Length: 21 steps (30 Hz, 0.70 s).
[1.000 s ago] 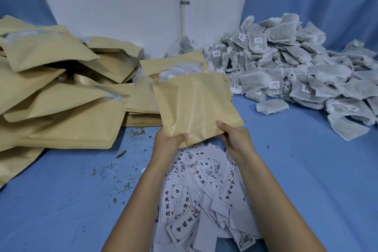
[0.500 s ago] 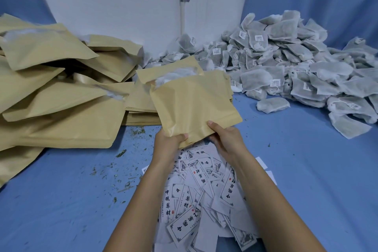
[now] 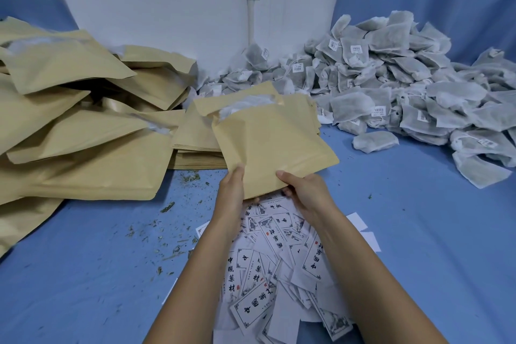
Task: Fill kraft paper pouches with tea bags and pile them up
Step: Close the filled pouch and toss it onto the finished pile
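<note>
Now left hand (image 3: 233, 190), right hand (image 3: 307, 190) grip tan kraft pouch (image 3: 273, 148); mouth open, tea bags (image 3: 245, 105) showing.

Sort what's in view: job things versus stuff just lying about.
Job: held pouch, gripped by left hand and right hand; tea bag heap; filled pouch pile; flat empty pouch stack.
Lying about: printed labels, loose tea crumbs, wall pipe.

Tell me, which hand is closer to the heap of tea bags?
Right. The right hand holds the pouch on the side nearer the tea bag heap; the left hand holds it farther left.
</note>
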Each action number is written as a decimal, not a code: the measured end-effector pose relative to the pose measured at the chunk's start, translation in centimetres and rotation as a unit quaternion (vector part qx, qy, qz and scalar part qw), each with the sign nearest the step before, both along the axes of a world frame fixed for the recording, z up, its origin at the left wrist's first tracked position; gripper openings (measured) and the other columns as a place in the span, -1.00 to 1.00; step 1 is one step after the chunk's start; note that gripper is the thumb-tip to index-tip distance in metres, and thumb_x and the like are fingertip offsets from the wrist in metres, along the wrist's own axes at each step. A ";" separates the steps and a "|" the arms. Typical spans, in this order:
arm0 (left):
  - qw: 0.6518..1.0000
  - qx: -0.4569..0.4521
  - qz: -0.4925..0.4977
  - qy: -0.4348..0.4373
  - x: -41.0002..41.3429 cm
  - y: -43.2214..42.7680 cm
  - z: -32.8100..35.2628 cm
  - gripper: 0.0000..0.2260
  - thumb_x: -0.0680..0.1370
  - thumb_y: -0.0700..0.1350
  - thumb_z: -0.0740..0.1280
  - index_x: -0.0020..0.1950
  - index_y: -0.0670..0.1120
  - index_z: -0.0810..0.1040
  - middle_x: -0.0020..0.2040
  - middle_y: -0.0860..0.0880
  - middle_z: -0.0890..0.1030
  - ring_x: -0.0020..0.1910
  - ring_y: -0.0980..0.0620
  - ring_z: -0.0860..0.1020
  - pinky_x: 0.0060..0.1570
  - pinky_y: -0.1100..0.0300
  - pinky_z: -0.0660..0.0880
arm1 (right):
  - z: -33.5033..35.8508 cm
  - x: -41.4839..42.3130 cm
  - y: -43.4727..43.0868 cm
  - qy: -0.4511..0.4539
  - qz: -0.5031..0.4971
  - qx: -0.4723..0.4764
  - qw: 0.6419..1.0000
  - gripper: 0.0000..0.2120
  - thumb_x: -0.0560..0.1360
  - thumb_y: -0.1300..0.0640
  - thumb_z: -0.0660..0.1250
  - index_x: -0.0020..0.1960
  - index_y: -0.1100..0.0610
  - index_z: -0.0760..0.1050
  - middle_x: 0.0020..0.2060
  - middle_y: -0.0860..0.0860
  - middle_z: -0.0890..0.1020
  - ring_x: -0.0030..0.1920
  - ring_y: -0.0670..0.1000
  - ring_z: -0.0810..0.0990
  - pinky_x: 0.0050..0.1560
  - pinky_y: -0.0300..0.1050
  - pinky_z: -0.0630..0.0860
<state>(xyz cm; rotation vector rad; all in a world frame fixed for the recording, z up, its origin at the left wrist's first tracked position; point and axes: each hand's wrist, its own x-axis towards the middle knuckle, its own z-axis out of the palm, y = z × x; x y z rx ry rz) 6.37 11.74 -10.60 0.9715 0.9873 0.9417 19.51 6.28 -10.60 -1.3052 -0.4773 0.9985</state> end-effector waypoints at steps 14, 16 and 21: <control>1.000 -0.013 -0.016 0.003 0.8 -0.8 0.2 -0.66 0.65 0.07 0.06 0.16 -0.08 0.53 0.01 -0.19 0.64 -0.20 -0.15 0.60 -0.34 0.14 0.56 | 0.2 -3.4 -0.2 0.043 0.065 0.015 0.997 -0.94 0.43 0.33 0.40 -0.15 0.32 0.53 -0.39 0.11 0.54 -0.50 -0.02 0.37 -0.39 -0.16 0.30; 1.000 -0.024 -0.014 -0.015 1.0 -0.9 0.1 -0.68 0.65 0.06 0.08 0.12 -0.09 0.53 -0.04 -0.20 0.65 -0.32 -0.11 0.58 -0.44 0.18 0.49 | 0.2 -3.8 -0.1 0.028 0.047 0.009 0.998 -0.92 0.41 0.36 0.40 -0.13 0.35 0.52 -0.34 0.15 0.51 -0.50 -0.01 0.33 -0.39 -0.14 0.26; 0.998 -0.025 -0.035 -0.035 0.8 -1.1 0.2 -0.68 0.64 0.08 0.08 0.07 -0.05 0.56 -0.13 -0.09 0.68 -0.40 0.02 0.58 -0.49 0.26 0.42 | 0.2 -4.2 -0.5 0.052 0.097 0.015 0.994 -0.95 0.44 0.32 0.39 -0.14 0.31 0.54 -0.38 0.11 0.56 -0.44 -0.01 0.44 -0.36 -0.19 0.39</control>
